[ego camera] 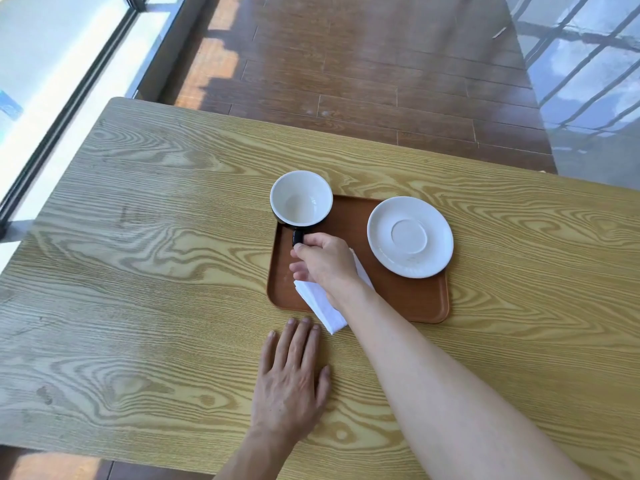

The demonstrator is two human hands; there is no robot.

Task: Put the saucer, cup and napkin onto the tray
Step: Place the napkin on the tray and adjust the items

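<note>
your right hand (325, 261) pinches the cup (300, 199) by its handle over the tray (408, 299) far-left corner, clear of the saucer (410, 237). napkin (322, 306) overhangs the near rim. left hand (294, 379) lies flat and empty on the table (156, 237), likely for bracing.

A light, yellowish wood-grain table (156, 237) fills the lower frame. Dark reddish-brown plank flooring (363, 64) lies beyond, sunlit from the dark-framed window (69, 81) at upper left.

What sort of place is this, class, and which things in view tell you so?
Probably a café or canteen seat by a window: a wooden table, a brown serving tray with cup and saucer, and a large window beside it.
</note>
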